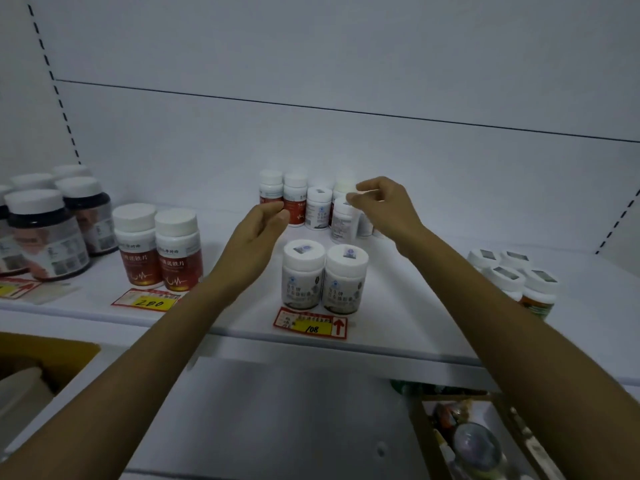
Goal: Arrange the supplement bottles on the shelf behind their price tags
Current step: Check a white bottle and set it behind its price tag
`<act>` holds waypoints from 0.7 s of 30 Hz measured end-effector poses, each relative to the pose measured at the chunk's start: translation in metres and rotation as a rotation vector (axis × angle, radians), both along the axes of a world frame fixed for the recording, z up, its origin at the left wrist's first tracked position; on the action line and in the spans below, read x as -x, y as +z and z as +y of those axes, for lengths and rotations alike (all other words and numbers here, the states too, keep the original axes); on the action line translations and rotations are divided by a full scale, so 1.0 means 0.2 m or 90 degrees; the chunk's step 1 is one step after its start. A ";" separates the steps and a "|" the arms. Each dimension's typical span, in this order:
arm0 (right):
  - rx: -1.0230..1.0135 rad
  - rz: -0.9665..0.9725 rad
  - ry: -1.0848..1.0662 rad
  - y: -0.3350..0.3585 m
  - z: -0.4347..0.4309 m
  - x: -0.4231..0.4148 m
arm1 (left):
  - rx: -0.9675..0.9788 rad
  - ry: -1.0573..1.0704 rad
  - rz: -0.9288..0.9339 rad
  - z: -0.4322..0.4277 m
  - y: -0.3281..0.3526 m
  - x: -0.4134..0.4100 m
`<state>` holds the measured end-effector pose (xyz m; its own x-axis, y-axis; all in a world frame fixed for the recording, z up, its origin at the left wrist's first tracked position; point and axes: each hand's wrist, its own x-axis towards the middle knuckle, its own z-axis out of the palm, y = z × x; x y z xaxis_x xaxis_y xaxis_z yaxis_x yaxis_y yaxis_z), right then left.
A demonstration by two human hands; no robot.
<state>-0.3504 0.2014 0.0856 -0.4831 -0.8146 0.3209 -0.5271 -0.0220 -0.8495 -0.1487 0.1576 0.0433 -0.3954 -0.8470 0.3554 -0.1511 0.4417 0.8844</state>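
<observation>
Reaching over front bottles (323, 278), bare shelf (415, 289) rightward

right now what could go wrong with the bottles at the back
1. The right hand seems to pinch a tilted white bottle by the cap only; it may slip onto its close neighbours.
2. The left hand sits right by a red bottle and could tip it.

your right hand (381, 206) pinches the cap of a tilted white bottle (343, 225) at the back. your left hand (256, 233) hovers, fingers relaxed, beside a red-labelled bottle (295, 211). two white bottles (304, 275) stand upright behind the 108 price tag (310, 323).
</observation>
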 end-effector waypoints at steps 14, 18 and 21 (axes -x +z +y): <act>-0.279 0.580 -0.036 -0.08 -0.42 0.14 | -0.041 -0.099 0.041 -0.26 0.12 0.14; -0.285 0.617 -0.070 -0.07 -0.45 0.13 | -0.066 -0.109 0.037 -0.30 0.09 0.16; -0.269 0.629 -0.080 -0.10 -0.45 0.11 | -0.076 -0.115 0.028 -0.33 0.05 0.15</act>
